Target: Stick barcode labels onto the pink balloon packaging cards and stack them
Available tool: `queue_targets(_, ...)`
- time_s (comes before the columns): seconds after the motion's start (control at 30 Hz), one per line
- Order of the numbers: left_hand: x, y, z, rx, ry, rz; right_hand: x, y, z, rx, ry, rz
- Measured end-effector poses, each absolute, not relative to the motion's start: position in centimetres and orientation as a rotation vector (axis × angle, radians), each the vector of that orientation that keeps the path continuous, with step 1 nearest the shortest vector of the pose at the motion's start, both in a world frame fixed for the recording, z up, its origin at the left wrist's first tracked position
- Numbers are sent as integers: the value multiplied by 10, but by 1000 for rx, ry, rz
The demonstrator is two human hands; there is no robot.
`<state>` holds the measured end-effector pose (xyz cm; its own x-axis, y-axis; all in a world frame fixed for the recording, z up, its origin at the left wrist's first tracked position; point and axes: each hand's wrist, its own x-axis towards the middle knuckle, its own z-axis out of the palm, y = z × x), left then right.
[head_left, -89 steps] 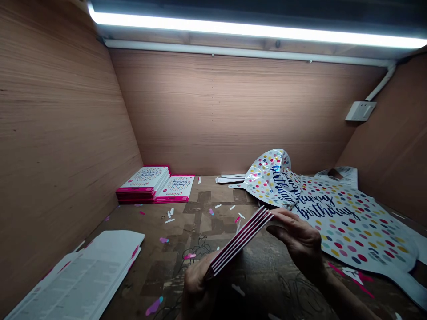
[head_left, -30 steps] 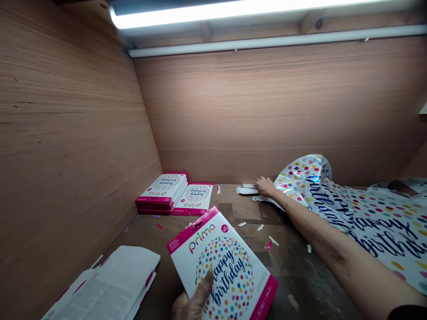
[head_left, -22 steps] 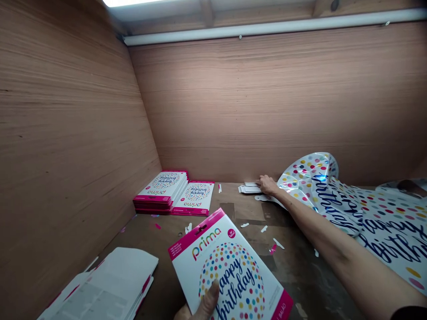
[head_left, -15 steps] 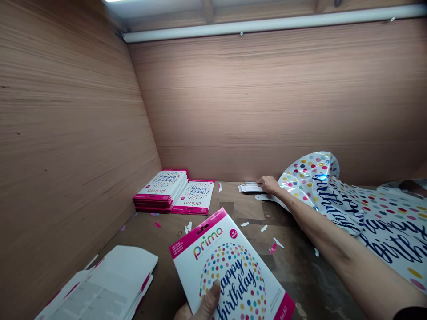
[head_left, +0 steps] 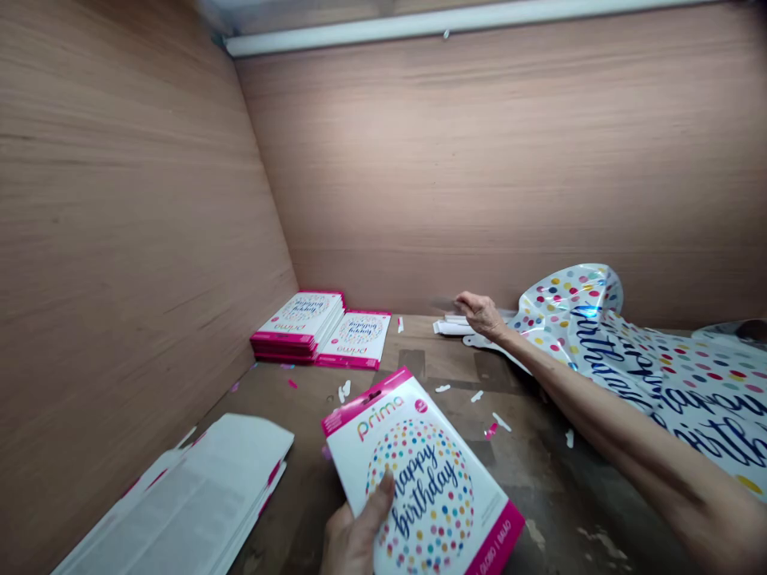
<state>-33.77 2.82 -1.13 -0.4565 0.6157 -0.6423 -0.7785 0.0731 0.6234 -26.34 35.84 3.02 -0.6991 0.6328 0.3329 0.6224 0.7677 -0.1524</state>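
My left hand (head_left: 359, 519) is closed on a white and pink balloon packet (head_left: 428, 479) printed "prima" and "happy birthday", its thumb across the front. My right hand (head_left: 481, 314) reaches to the back of the table. Its fingers pinch a thin strip (head_left: 444, 303), smeared by motion, just above a small pile of white strips (head_left: 451, 327). Right of this hand lie dotted foil balloons (head_left: 578, 299) with "happy birthday" lettering, partly behind my forearm.
Stacked balloon packets (head_left: 288, 331) stand in the back left corner, with another packet (head_left: 359, 335) against them. Unfolded white card sleeves (head_left: 197, 487) lie at front left. Paper scraps (head_left: 502, 422) dot the brown tabletop (head_left: 293, 447). Wooden panels (head_left: 467, 176) enclose the back and left.
My right hand has lifted off the pile of white strips with a thin strip in its fingers. My left hand keeps the packet, and the view has shifted slightly.
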Motion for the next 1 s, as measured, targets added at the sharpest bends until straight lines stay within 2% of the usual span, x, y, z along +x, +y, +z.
queue_targets(0.13,-321,32,-2,-179,1117,1727,-255,276,63,-517,-2859,247)
queue_targets(0.2,-317,33,-2,-144,1093,1753,-246,240,68,-188,-3066,440)
queue_targets(0.27,-315,33,-3,-107,1066,1774,-239,215,63,-61,-3189,506)
queue_targets(0.43,-313,32,-3,-59,1041,1795,-235,194,44,-180,-3241,314)
queue_targets(0.7,-316,31,-7,23,1075,1792,-238,173,50,-248,-3199,127)
queue_targets(0.83,-322,29,-2,74,1044,1781,-222,182,54,-296,-2990,218)
queue_targets(1.0,-319,22,19,82,1006,1696,-172,202,59,-581,-2640,468)
